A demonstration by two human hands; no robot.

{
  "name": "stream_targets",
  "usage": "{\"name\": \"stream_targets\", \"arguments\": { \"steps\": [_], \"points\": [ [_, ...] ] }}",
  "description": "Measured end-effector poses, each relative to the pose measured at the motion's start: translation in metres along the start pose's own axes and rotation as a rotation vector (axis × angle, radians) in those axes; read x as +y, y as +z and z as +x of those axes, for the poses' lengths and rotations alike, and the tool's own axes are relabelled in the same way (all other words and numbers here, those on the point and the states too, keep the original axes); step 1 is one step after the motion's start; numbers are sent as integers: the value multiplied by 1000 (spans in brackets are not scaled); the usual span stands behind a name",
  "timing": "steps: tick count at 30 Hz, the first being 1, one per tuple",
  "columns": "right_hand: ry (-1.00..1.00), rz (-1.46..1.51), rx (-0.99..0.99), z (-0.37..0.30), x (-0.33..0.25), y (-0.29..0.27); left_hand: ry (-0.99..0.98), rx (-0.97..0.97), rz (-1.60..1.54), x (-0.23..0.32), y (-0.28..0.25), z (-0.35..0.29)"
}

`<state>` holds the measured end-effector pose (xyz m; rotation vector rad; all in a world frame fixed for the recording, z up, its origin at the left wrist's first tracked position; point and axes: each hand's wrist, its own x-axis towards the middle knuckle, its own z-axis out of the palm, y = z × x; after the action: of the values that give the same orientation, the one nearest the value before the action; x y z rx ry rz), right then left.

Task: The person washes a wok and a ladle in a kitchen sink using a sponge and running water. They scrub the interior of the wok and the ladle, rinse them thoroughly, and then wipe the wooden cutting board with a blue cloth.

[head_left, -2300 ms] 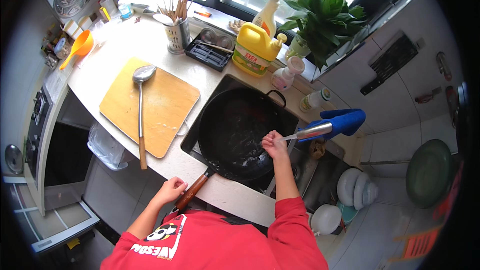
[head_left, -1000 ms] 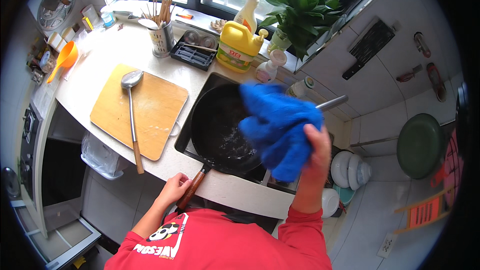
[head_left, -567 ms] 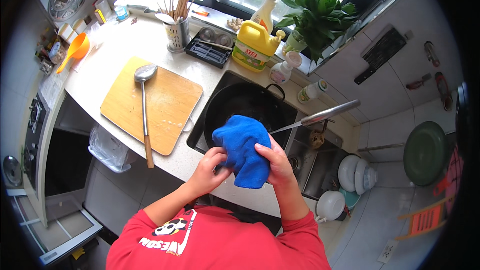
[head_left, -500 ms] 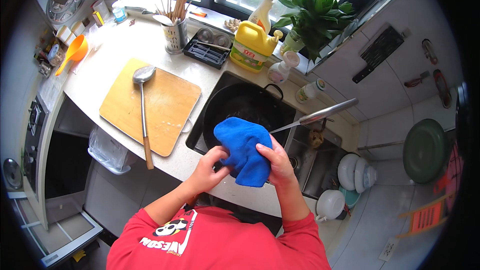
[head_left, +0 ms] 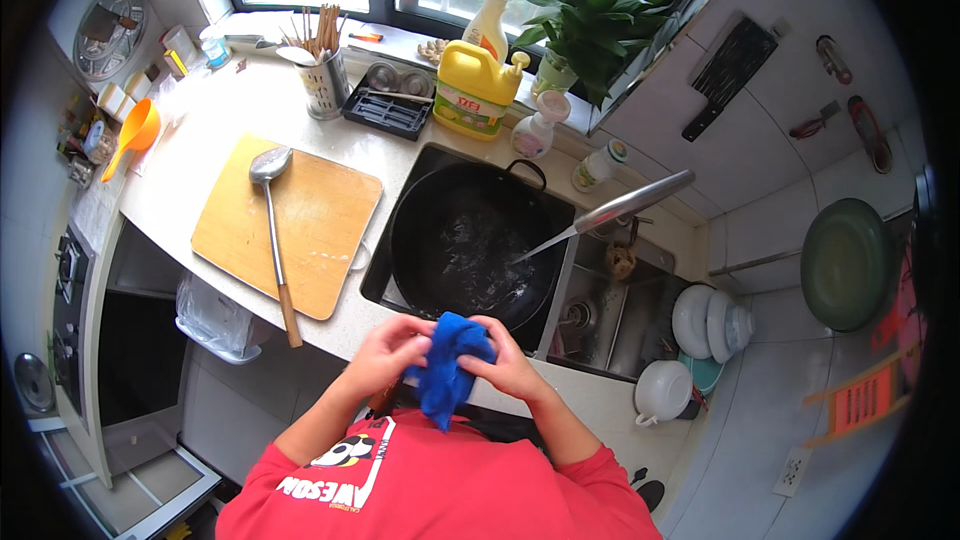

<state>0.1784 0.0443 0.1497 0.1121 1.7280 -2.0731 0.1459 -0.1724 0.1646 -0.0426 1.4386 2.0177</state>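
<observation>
A crumpled blue cloth (head_left: pixel 448 372) is bunched up close to my body, between both hands. My left hand (head_left: pixel 385 360) grips its left side with bent fingers. On the other side my right hand (head_left: pixel 507 362) pinches it, the thumb lying across its front. Just beyond the cloth a large black wok (head_left: pixel 410 260) rests in the left sink basin, with rippling water in it. Over its right rim reaches a silver faucet (head_left: pixel 635 202), its thin stream running into the wok.
A wooden cutting board (head_left: pixel 330 202) on the counter bears a spatula (head_left: pixel 275 225), its handle overhanging the front edge. Behind the sink stand a yellow jug (head_left: pixel 470 90), a pump bottle (head_left: pixel 537 128) and a potted plant (head_left: pixel 595 15). White bowls (head_left: pixel 692 320) are stacked at right.
Both hands have drawn the blue cloth back toward my body, away from the wok. The cloth is more tightly bunched, and the wok's inside now shows.
</observation>
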Motion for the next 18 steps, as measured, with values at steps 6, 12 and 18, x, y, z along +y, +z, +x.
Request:
{"name": "stream_targets", "arguments": {
  "steps": [6, 12, 18],
  "points": [
    [173, 45, 507, -56, 19, -115, -142, 420, 442, -97, -83, -40],
    [172, -865, 962, -107, -1, -160, -175, 322, 619, -110, -69, -45],
    [322, -1134, 1169, -126, 8, -177, -262, 263, 854, -85, -45, -40]
  ]
}}
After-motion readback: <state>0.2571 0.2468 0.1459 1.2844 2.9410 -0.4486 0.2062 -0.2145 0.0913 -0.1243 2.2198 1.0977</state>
